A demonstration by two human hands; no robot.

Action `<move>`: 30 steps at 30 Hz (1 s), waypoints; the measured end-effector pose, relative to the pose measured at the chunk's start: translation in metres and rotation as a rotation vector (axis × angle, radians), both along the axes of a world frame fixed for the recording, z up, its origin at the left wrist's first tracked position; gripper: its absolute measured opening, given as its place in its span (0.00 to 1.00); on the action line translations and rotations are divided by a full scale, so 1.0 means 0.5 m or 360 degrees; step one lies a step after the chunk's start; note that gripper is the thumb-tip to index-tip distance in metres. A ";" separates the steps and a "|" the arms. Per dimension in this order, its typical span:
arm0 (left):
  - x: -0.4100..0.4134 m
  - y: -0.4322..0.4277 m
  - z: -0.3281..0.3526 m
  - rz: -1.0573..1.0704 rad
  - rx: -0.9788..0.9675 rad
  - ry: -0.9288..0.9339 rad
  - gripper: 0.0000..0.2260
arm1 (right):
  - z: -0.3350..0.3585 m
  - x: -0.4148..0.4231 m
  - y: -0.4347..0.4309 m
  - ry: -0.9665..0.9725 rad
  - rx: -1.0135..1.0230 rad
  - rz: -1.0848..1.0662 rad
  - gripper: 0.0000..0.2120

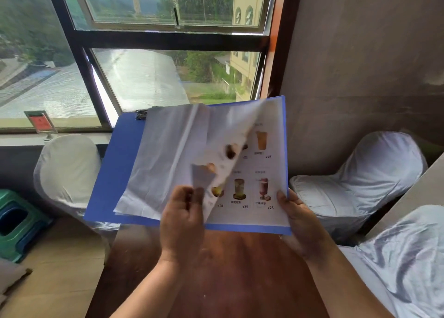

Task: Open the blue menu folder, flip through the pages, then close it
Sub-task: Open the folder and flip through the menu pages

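Note:
The blue menu folder (115, 173) is held open in the air above a brown table. Its left cover hangs out to the left with blank white sheets lying on it. A curled page (223, 147) with drink pictures stands partly lifted in the middle. My left hand (182, 221) pinches that page's lower edge between thumb and fingers. The right-hand page (264, 173) shows several drinks with prices. My right hand (302, 224) grips the folder's lower right corner, thumb on top of the page.
The brown wooden table (228, 281) lies under my arms. White-covered chairs stand at the left (67, 168), right (360, 178) and near right (403, 265). A large window (144, 82) fills the back. A green stool (16, 224) sits on the floor at left.

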State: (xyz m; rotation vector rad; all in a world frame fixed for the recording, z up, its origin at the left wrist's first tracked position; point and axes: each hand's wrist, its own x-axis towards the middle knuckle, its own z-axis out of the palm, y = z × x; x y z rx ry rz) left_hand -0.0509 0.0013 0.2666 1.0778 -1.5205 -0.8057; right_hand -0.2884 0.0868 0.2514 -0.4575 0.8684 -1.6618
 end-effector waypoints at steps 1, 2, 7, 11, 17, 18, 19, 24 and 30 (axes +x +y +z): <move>0.010 -0.003 0.001 0.0013 0.0143 0.0229 0.11 | -0.002 -0.007 0.000 -0.0016 0.0016 -0.0002 0.18; 0.021 -0.006 0.001 0.0032 0.0250 0.0422 0.11 | -0.004 -0.014 0.000 -0.0022 0.0031 -0.0007 0.18; 0.068 -0.023 -0.010 0.0107 0.0486 0.0712 0.20 | -0.003 -0.024 -0.005 0.0012 0.0031 -0.0035 0.17; 0.089 -0.047 -0.030 0.0156 0.0506 0.0513 0.18 | 0.006 -0.018 -0.009 -0.0012 -0.0007 -0.0017 0.17; 0.130 -0.092 -0.071 0.0358 0.0718 0.0462 0.14 | 0.012 -0.026 -0.005 0.0033 0.0041 -0.0029 0.16; 0.135 -0.093 -0.077 0.0373 0.0721 0.0429 0.15 | 0.013 -0.027 -0.005 0.0028 0.0038 -0.0022 0.16; 0.140 -0.094 -0.082 0.0382 0.0720 0.0392 0.15 | 0.013 -0.029 -0.005 0.0020 0.0032 -0.0016 0.17; 0.150 -0.090 -0.095 0.0461 0.0653 0.0162 0.18 | 0.016 -0.030 -0.006 0.0025 0.0033 -0.0025 0.17; 0.162 -0.089 -0.101 0.0519 0.0612 -0.0146 0.27 | 0.026 -0.022 -0.005 0.0071 0.0025 -0.0028 0.16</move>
